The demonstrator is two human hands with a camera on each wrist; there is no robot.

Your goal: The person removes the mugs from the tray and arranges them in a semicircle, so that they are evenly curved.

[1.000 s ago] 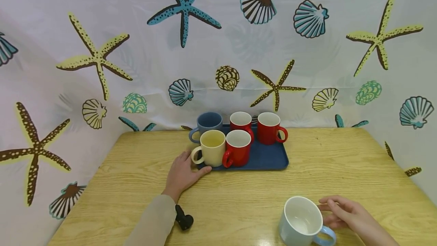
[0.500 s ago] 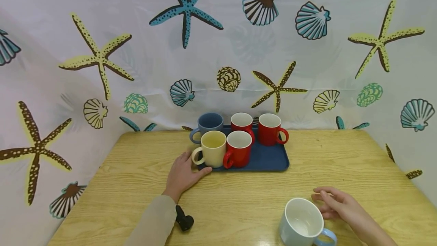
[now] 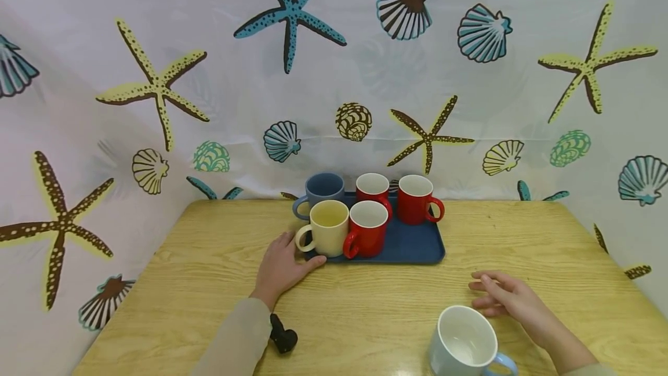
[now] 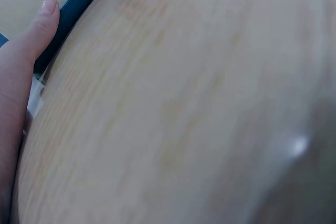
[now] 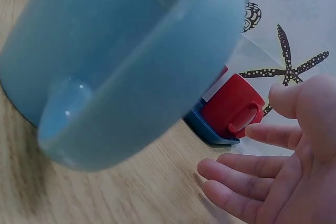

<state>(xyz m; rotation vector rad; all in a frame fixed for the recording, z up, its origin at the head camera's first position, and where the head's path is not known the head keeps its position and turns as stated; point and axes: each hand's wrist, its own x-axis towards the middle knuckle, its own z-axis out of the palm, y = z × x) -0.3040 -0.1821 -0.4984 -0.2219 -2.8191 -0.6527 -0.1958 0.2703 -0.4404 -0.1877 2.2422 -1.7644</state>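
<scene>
My left hand [image 3: 280, 266] grips the near left corner of a dark blue tray [image 3: 414, 242]. Its thumb [image 4: 46, 22] lies along the front rim, while the other fingers are at the left side, partly hidden. Beside that hand, on the tray, is a cream mug [image 3: 330, 237]. A light blue mug [image 3: 453, 353] with a white inside stands upright at the table's near right, its handle pointing right. Just beyond it hovers my right hand [image 3: 508, 300], fingers loosely spread and holding nothing. Up close, the mug's blue side [image 5: 121, 66] fills much of the right wrist view.
Also on the tray are a darker blue mug [image 3: 325, 185] and red mugs, one at front [image 3: 371, 237], one behind it [image 3: 371, 186] and one at the back right [image 3: 412, 205]. Patterned cloth [image 3: 323, 91] hangs behind the wooden table [image 3: 365, 318].
My right hand has moved forward and slightly left, away from the light blue mug's handle side. The left hand stays at the tray corner. The head view has shifted slightly.
</scene>
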